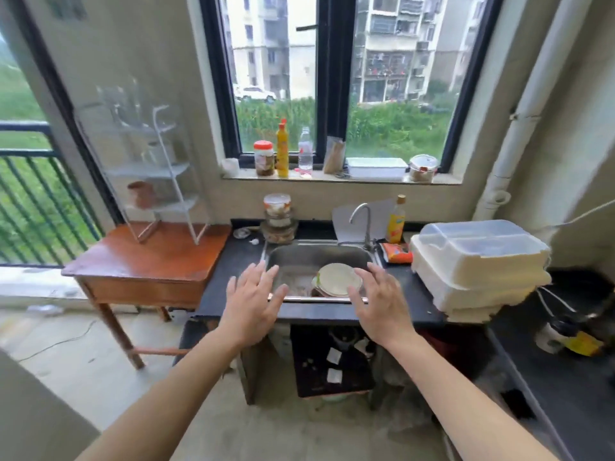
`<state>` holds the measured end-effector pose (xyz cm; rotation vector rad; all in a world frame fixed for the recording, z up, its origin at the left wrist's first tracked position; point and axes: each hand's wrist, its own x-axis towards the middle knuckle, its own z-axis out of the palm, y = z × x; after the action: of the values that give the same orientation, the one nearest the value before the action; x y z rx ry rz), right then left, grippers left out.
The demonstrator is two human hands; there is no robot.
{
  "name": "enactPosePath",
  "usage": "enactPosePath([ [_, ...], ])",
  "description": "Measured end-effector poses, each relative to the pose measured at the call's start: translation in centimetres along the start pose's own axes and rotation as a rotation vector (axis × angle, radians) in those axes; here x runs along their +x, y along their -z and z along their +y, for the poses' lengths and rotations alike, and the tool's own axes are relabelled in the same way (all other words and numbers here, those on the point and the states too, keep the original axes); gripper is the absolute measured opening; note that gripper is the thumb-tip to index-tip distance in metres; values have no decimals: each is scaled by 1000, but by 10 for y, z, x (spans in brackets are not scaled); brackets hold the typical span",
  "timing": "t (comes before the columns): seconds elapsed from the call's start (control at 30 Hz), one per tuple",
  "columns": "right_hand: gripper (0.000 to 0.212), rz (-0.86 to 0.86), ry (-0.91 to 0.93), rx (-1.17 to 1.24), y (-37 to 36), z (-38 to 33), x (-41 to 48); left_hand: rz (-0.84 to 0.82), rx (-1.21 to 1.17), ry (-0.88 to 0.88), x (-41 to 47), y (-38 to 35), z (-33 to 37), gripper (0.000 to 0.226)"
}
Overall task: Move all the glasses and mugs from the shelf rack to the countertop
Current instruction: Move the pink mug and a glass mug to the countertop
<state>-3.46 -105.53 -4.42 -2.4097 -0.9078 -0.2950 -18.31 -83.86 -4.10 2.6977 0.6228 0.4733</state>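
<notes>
Both hands empty, fingers spread, held apart in the air over the front edge of the dark countertop (229, 261): left hand (253, 302) at 7 o'clock of the sink (299, 257), right hand (377, 302) at 5 o'clock. Open counter strip lies left of the sink; right side is taken by stacked white plastic boxes (479, 271). Sink holds a round white lid (339, 279) on dishes. White shelf rack (156, 174), blurred, stands on the wooden table (146, 257) at 10 o'clock, well apart from the hands; a brown mug (141, 194) sits on a lower tier, clear glasses above cannot be counted. Stacked jars (278, 217) and faucet (361, 221) behind sink.
</notes>
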Motion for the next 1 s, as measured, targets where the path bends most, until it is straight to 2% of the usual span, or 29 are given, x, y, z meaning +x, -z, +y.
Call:
enactPosePath([
  [0.13, 48, -91, 158, 39, -75, -68, 55, 55, 15, 197, 11, 24, -94, 56],
  [0.27, 52, -162, 271, 76, -148, -114, 111, 57, 33, 309, 33, 32, -166, 56],
  [0.47, 54, -210, 352, 166, -237, -169, 230, 90, 67, 434, 127, 47, -249, 54],
  [0.7, 53, -232, 422, 268, -289, -240, 363, 225, 77, 461, 231, 101, -308, 53],
  [0.87, 54, -294, 449, 367, -331, -295, 411, 340, 55, 490, 258, 124, -361, 51],
  [1.0, 56, -353, 447, 375, -373, -325, 429, 346, 11, 541, 281, 126, -417, 50],
])
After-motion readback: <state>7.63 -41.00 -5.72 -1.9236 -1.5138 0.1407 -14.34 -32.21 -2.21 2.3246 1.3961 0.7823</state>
